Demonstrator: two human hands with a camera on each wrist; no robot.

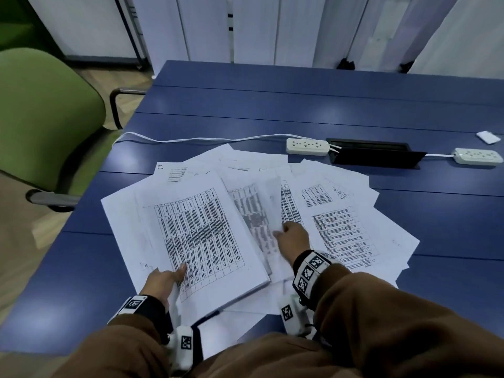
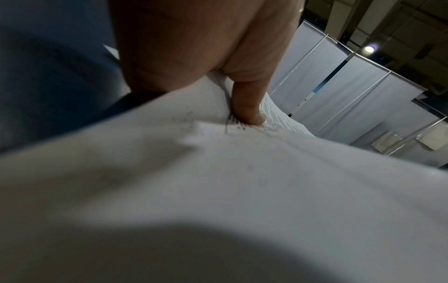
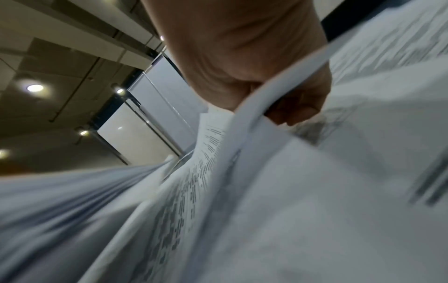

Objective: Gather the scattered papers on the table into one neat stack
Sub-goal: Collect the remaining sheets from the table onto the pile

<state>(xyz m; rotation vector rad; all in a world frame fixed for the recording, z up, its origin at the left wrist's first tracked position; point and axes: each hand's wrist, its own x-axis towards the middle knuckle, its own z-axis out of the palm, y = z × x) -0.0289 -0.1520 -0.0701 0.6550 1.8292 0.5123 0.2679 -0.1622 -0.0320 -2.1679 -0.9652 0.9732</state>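
Observation:
White sheets printed with tables lie fanned over the near part of the blue table (image 1: pixel 272 105). My left hand (image 1: pixel 166 279) grips the near edge of a thick stack of papers (image 1: pixel 196 230), thumb on top. The left wrist view shows that thumb (image 2: pixel 249 107) pressing on the top sheet (image 2: pixel 218 181). My right hand (image 1: pixel 293 236) pinches a single sheet (image 1: pixel 259 211) that stands lifted and blurred just right of the stack. In the right wrist view the right hand's fingers (image 3: pixel 298 109) curl round this sheet's edge (image 3: pixel 278 99). Loose papers (image 1: pixel 346 230) spread to the right.
Two white power strips (image 1: pixel 307 146) (image 1: pixel 478 156) and a black cable box (image 1: pixel 373 154) sit beyond the papers, with a white cable (image 1: pixel 191 139) running left. A small white item (image 1: pixel 489 137) lies far right. A green chair (image 1: pixel 41 118) stands off the table's left edge.

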